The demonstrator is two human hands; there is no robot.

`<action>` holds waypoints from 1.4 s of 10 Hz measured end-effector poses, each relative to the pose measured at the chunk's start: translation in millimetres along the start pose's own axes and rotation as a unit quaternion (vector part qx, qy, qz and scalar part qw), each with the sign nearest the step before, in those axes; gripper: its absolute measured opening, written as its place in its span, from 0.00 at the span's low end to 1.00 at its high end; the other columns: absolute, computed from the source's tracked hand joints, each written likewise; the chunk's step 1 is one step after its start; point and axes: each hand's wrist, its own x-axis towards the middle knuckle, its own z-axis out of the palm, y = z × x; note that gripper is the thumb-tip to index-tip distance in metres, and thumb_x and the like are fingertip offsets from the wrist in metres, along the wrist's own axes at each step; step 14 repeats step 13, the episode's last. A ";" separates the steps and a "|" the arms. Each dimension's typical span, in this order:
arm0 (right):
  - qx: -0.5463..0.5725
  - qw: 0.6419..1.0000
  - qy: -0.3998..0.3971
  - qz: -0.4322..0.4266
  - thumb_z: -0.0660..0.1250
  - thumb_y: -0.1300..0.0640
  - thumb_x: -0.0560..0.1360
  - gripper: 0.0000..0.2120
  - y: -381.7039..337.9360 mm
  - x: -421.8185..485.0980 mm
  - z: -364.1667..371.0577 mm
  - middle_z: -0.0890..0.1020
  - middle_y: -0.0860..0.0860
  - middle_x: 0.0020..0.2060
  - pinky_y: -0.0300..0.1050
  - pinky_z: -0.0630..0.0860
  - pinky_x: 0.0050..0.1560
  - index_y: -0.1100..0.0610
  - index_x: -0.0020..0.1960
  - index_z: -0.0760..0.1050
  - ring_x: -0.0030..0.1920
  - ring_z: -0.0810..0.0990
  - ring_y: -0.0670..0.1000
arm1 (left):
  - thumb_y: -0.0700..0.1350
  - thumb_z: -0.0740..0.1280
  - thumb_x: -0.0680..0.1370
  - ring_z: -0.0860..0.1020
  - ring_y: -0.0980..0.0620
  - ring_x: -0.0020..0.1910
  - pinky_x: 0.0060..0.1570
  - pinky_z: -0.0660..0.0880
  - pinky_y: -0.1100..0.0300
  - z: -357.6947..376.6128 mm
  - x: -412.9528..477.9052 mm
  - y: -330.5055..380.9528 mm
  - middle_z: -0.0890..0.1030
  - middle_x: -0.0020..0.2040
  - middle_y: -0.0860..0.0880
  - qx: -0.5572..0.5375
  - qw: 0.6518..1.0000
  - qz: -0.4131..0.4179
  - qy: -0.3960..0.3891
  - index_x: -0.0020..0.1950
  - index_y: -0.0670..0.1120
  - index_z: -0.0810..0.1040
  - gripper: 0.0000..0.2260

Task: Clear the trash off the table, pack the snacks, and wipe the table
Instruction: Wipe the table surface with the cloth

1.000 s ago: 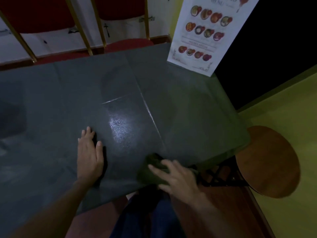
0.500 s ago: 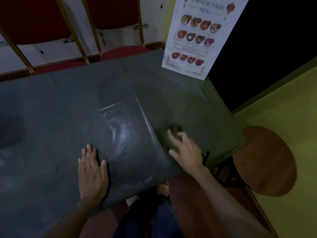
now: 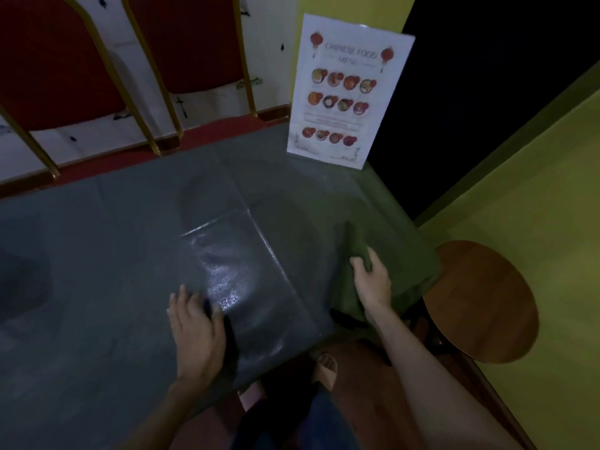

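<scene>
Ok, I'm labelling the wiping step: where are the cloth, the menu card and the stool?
green cloth (image 3: 354, 238), head view: the bunched fold near its far end.
menu card (image 3: 344, 92), head view: middle of the printed sheet.
wooden stool (image 3: 483, 300), head view: centre of the round seat.

blue jeans (image 3: 292, 427), forearms (image 3: 418, 368) without sleeves.

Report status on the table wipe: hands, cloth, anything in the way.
Left hand flat on table. Right hand grips green cloth near the right edge. Menu stand upright at far corner, beyond the cloth.
</scene>
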 end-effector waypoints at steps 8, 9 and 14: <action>-0.044 0.990 0.127 0.048 0.68 0.51 0.76 0.31 127.6 109.4 -263.5 0.59 0.55 0.75 0.43 0.62 0.67 0.51 0.76 0.61 0.74 0.61 0.54 | 0.39 0.60 0.79 0.74 0.44 0.62 0.60 0.70 0.56 232.6 -59.2 383.5 0.73 0.63 0.43 -0.109 0.878 0.167 -0.436 0.67 0.45 0.62 0.17; -0.313 0.947 0.041 0.054 0.66 0.48 0.77 0.32 163.0 111.0 -268.8 0.49 0.54 0.78 0.56 0.62 0.71 0.48 0.77 0.57 0.75 0.56 0.61 | 0.35 0.57 0.78 0.49 0.41 0.77 0.75 0.51 0.50 255.5 -65.2 374.3 0.49 0.78 0.44 0.116 0.807 0.342 -0.468 0.78 0.48 0.49 0.31; -0.472 0.882 0.009 0.011 0.53 0.43 0.80 0.30 130.2 108.3 -255.2 0.55 0.53 0.78 0.55 0.46 0.76 0.51 0.78 0.52 0.78 0.48 0.54 | 0.40 0.51 0.83 0.45 0.44 0.78 0.74 0.41 0.54 227.5 -39.8 383.7 0.47 0.78 0.40 0.166 0.770 0.398 -0.469 0.77 0.37 0.48 0.24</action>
